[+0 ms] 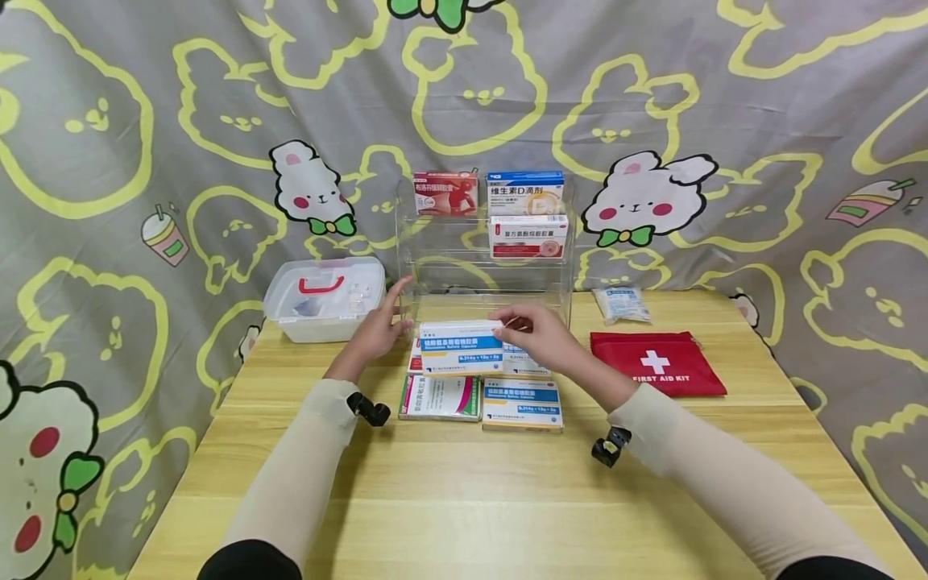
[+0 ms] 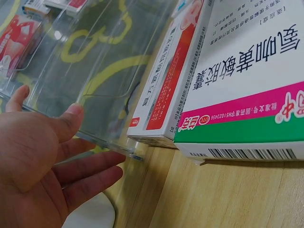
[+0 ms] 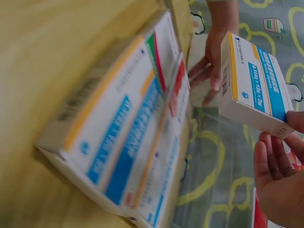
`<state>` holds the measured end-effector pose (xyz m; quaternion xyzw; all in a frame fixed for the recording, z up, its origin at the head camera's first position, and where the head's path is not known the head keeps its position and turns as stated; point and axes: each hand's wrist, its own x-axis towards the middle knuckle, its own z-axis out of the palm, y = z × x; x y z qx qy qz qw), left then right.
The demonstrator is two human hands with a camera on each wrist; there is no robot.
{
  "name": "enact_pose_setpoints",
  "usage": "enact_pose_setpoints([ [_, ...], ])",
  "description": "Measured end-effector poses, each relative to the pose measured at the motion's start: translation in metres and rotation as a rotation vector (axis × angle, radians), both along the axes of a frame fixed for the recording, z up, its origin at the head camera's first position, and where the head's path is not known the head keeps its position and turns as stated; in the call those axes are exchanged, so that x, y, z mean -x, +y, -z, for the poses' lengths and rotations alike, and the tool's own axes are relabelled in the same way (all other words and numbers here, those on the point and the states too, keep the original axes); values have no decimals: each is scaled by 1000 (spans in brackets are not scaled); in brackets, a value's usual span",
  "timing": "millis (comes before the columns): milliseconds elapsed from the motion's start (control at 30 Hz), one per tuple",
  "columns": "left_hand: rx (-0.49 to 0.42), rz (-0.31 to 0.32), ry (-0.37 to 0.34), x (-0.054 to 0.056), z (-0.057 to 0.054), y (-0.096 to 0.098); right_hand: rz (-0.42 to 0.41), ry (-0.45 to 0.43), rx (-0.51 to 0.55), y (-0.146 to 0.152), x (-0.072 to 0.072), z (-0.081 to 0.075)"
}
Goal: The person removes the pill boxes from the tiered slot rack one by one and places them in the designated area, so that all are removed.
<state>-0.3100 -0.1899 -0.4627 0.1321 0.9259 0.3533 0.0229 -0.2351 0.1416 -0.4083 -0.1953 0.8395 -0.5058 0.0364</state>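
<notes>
My right hand pinches the right end of a white, blue and yellow medicine box between thumb and fingers, above the boxes on the table. In the right wrist view that box is tilted in the air. Fingers extended, my left hand is at the lower left side of a clear tiered display rack; the left wrist view shows the palm and spread fingers against its edge. Below the held box lie a green-and-pink medicine box and a matching blue-and-white box, with others partly hidden behind.
On the rack's upper tiers stand a red box, a blue-topped box and a red-and-white box. A lidded plastic case is at left; a white packet and red first aid pouch lie at right.
</notes>
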Motion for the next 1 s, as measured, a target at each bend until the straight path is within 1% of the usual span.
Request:
enact_pose_setpoints([
  [167, 0, 9, 10, 1, 0, 0, -11, -35, -7, 0, -14, 11],
  [333, 1, 11, 10, 2, 0, 0, -40, -63, -10, -2, -27, 23],
  [567, -12, 12, 4, 0, -1, 1, -90, -106, -7, -7, -46, 36],
  [833, -23, 16, -1, 0, -2, 1, -141, -113, -33, -14, -63, 51],
  [1000, -24, 13, -2, -1, -2, 1, -153, -143, -51, -18, -73, 57],
])
